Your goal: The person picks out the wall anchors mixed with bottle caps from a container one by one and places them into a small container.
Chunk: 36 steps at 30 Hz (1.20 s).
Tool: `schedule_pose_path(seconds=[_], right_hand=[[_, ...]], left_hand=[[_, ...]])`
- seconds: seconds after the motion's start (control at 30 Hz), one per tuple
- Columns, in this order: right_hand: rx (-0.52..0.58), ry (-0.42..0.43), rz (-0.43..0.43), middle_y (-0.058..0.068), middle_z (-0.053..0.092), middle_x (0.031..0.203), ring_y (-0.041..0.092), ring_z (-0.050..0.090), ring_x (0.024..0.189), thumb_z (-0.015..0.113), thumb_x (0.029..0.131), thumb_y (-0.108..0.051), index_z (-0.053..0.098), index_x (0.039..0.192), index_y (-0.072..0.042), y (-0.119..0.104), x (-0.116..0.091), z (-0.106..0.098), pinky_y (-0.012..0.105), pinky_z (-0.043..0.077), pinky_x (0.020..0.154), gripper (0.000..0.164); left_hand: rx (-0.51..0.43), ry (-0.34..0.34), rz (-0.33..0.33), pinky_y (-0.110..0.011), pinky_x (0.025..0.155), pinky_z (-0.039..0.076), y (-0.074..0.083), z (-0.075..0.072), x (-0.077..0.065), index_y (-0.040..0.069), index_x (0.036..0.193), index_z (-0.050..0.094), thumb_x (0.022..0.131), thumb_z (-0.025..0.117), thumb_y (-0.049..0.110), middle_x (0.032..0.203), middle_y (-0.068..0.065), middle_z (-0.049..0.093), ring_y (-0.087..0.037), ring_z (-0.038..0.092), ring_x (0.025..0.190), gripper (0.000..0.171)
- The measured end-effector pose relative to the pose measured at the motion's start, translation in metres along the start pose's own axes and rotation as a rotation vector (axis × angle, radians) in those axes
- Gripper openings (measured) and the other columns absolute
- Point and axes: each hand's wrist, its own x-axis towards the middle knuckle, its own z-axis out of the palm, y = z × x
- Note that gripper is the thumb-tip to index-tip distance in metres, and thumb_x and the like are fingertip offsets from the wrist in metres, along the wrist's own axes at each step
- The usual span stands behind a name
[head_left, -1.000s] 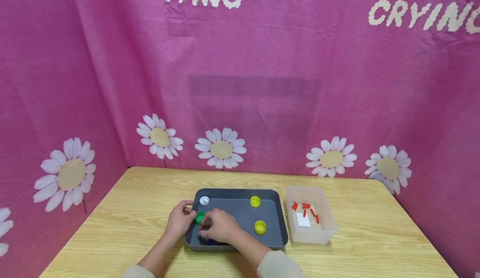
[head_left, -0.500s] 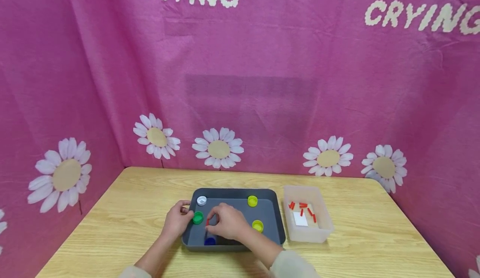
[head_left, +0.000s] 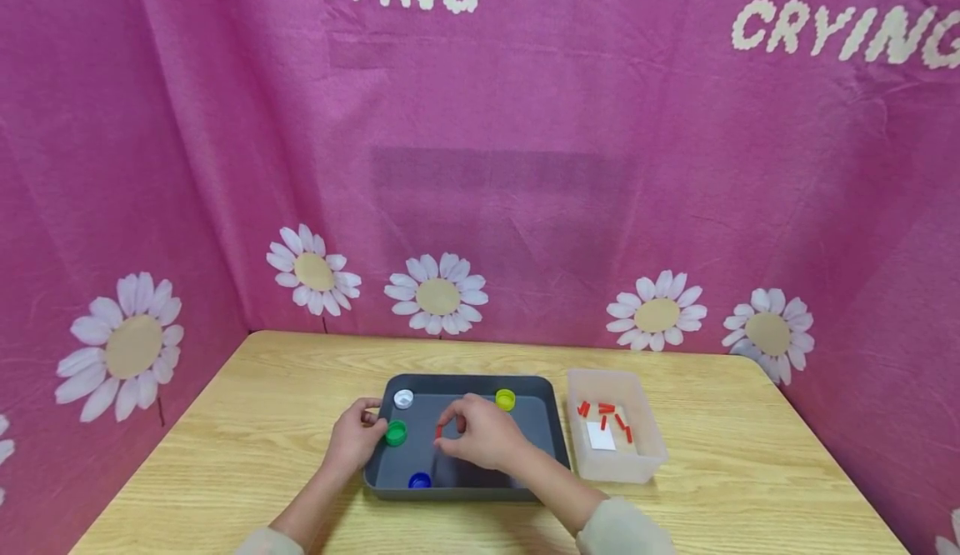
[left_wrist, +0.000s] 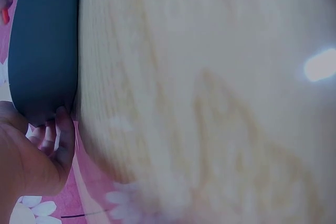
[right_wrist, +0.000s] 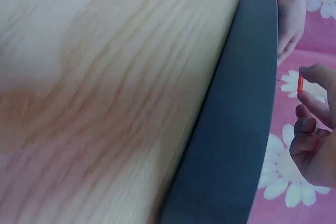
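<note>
My left hand (head_left: 356, 437) grips the left rim of a dark grey tray (head_left: 480, 494); in the left wrist view its fingertips touch the outer wall. Over the middle of the tray, my right hand (head_left: 483, 432) pinches a short red stick (head_left: 438, 432) by its ends between thumb and index finger, as the right wrist view also shows the stick (right_wrist: 300, 83). In the tray lie a white cap (head_left: 403, 399), a green cap (head_left: 396, 432) beside my left thumb, a blue cap (head_left: 420, 481) near the front edge and a yellow cap (head_left: 505, 399) at the back right.
A translucent plastic box (head_left: 648, 465) stands just right of the tray. It holds several red sticks (head_left: 606, 409) and a white square (head_left: 601, 436). Both rest on a wooden table (head_left: 720, 488), with a pink flowered curtain (head_left: 510, 230) behind and at the sides.
My right hand has moved right and slightly up with the red stick, away from the blue cap, which now shows fully. It now covers a second yellow cap. My left hand stays on the rim.
</note>
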Motion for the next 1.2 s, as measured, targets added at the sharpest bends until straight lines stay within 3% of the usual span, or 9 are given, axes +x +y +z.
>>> schedule_pose_path(seconds=[0.37, 0.8, 1.2], right_hand=[[0.016, 0.074, 0.001, -0.002, 0.052, 0.077, 0.006, 0.039, 0.056, 0.072, 0.078, -0.03, 0.069, 0.091, -0.019, 0.02, -0.015, -0.032, 0.021, 0.031, 0.049, 0.018], [0.063, 0.168, 0.129, 0.0, 0.053, 0.079, 0.01, 0.044, 0.061, 0.075, 0.075, -0.023, 0.068, 0.091, -0.014, 0.052, -0.027, -0.059, 0.022, 0.037, 0.053, 0.02], [0.076, 0.22, 0.194, 0.002, 0.053, 0.075, 0.011, 0.043, 0.061, 0.075, 0.075, -0.02, 0.069, 0.093, -0.01, 0.073, -0.037, -0.079, 0.022, 0.035, 0.051, 0.021]], left_hand=[[-0.001, 0.0, 0.008, -0.026, 0.063, 0.043, 0.001, -0.001, 0.0, -0.006, 0.115, 0.056, 0.083, 0.057, 0.006, 0.083, -0.013, 0.058, -0.021, 0.057, 0.077, 0.034], [0.007, -0.01, -0.011, -0.027, 0.063, 0.044, 0.001, 0.0, 0.0, -0.006, 0.117, 0.055, 0.084, 0.057, 0.006, 0.085, -0.013, 0.057, -0.021, 0.056, 0.078, 0.035], [0.003, -0.007, -0.013, -0.026, 0.062, 0.042, -0.001, 0.001, 0.001, -0.005, 0.117, 0.056, 0.083, 0.057, 0.006, 0.084, -0.012, 0.058, -0.021, 0.056, 0.077, 0.035]])
